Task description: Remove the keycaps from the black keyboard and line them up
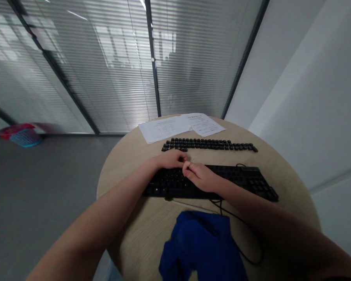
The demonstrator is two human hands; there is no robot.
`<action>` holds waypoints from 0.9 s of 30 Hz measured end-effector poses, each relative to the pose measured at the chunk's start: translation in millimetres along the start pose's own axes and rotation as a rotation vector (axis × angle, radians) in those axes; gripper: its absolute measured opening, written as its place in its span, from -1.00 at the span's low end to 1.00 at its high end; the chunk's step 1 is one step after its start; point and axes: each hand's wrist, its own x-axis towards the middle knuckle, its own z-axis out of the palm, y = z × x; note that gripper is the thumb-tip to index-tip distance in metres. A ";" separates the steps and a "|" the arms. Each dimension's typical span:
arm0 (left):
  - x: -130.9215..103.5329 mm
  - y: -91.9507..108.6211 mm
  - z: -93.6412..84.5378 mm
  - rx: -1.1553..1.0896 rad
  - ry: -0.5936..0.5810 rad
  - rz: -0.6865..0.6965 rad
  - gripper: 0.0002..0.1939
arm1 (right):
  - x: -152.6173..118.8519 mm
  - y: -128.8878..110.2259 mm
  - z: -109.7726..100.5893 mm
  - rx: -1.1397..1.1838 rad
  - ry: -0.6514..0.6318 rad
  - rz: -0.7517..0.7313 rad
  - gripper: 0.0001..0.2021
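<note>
A black keyboard [231, 177] lies on the round wooden table. Some of its keys are in place on the left, and the number pad at the right end looks different, though it is dark. Over its upper edge, my left hand [172, 159] has its fingers curled in a pinch. Close against it, my right hand [201, 176] is also closed, thumb against fingers, above the keys. A thin pale sliver shows by the fingertips; what they hold is too small to name. Behind the keyboard stand rows of loose black keycaps [212, 144].
Printed paper sheets [166, 128] lie at the table's far side. A blue cloth [204, 246] is bunched at the near edge, with a black cable [245, 224] looping beside it. A red and blue basket [25, 136] stands on the floor at left, by the blinds.
</note>
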 end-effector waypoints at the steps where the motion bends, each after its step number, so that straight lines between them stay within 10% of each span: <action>1: 1.5 -0.3 -0.9 0.000 -0.017 -0.004 -0.81 | 0.3 -0.1 0.0 -0.002 -0.003 0.005 -0.78; 16: -4.0 7.2 0.9 0.011 -0.002 -0.029 -0.82 | -0.3 -1.5 1.0 -0.029 -0.004 -0.008 -0.80; 27: -17.4 13.9 8.3 0.041 0.097 0.003 -0.78 | -9.1 13.2 11.3 0.231 0.273 -0.005 -0.64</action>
